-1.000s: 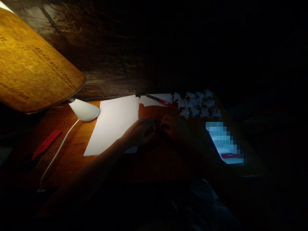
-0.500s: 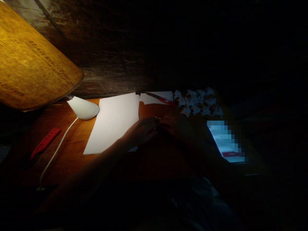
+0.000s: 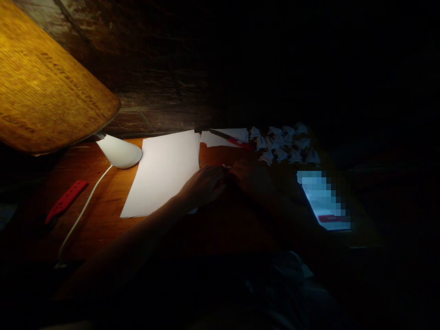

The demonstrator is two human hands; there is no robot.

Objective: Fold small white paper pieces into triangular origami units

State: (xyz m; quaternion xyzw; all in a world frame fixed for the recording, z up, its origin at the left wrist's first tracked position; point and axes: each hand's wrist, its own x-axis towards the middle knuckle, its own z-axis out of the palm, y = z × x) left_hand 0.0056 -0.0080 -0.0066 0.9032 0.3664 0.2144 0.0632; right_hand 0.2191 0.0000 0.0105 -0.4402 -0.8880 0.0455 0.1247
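Note:
My left hand [image 3: 204,185] and my right hand [image 3: 252,178] meet over the wooden table [image 3: 103,211], fingers curled together around a small pale piece of paper [image 3: 225,167] that barely shows in the dark. The left hand rests on the lower right corner of a stack of white sheets [image 3: 161,172]. Beyond my right hand lies a cluster of several small folded white paper pieces [image 3: 285,144]. A red-handled tool [image 3: 230,140] lies on torn white paper [image 3: 220,137] behind the hands.
A lampshade [image 3: 48,91] with print hangs at the upper left over a white lamp base [image 3: 120,153] and its cord [image 3: 80,213]. A red strip [image 3: 67,199] lies at the left. A lit phone [image 3: 323,201] lies at the right. A dark wall stands behind.
Both hands stay together and shift only slightly. The view has tilted a little, so everything sits a touch higher in the picture.

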